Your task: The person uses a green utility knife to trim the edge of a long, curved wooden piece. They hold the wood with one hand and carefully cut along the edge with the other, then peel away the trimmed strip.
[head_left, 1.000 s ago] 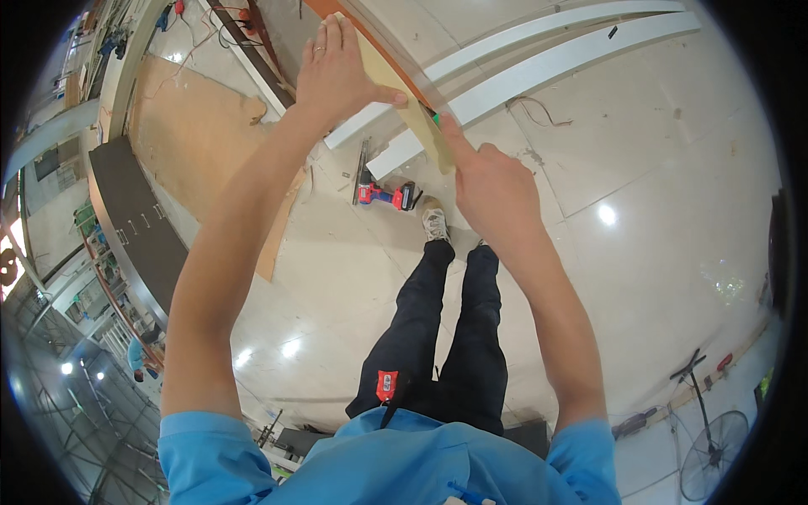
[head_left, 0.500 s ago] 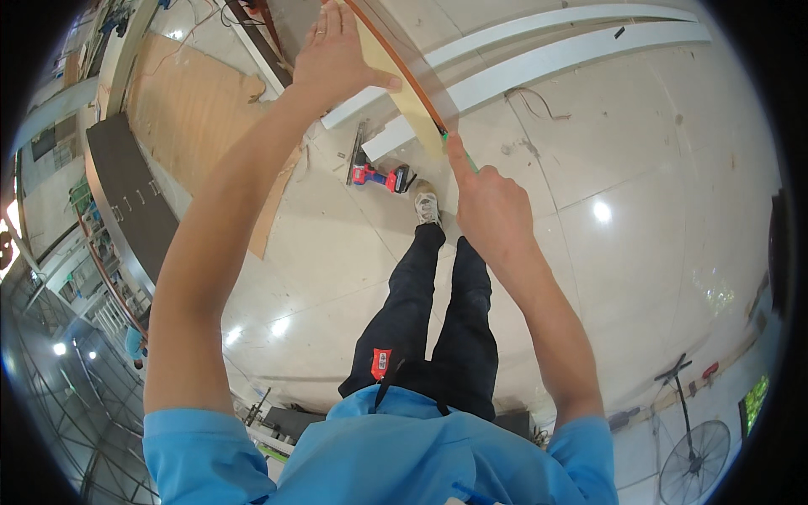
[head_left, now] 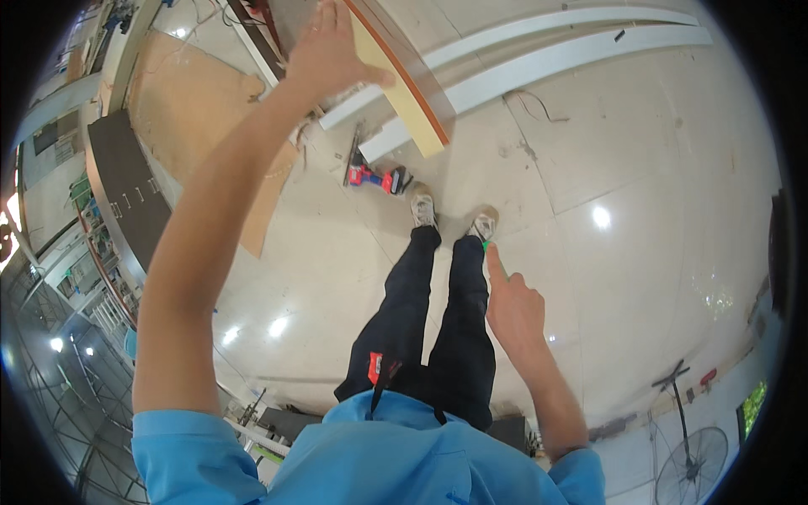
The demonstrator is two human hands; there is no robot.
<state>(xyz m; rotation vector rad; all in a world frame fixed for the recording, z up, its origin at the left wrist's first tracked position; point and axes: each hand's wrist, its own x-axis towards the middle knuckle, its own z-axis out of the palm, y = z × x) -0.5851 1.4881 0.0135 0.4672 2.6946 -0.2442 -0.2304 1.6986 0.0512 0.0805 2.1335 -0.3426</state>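
My left hand (head_left: 326,61) lies on a long board near the top, fingers stretched out and thumb spread along it. The board (head_left: 409,114) has a pale yellow face and an orange-brown strip (head_left: 431,120) along its right edge; its near end points toward my feet. Over my right leg, my right hand (head_left: 515,310) is closed, index finger stretched forward along a slim green tool (head_left: 486,245). Only the green tip of that tool shows, so I cannot tell its exact kind. This hand is apart from the board.
A red-and-blue cordless power tool (head_left: 377,178) lies on the tiled floor by my left shoe (head_left: 423,208). Two long white strips (head_left: 547,71) lie beyond. Left are a brown sheet (head_left: 189,109) and a dark panel with handles (head_left: 126,189). A round fan (head_left: 690,463) stands lower right.
My right hand has drawn back toward me, with the green tool, away from the board's near end. My left hand stays on the board. My right shoe has come into view.
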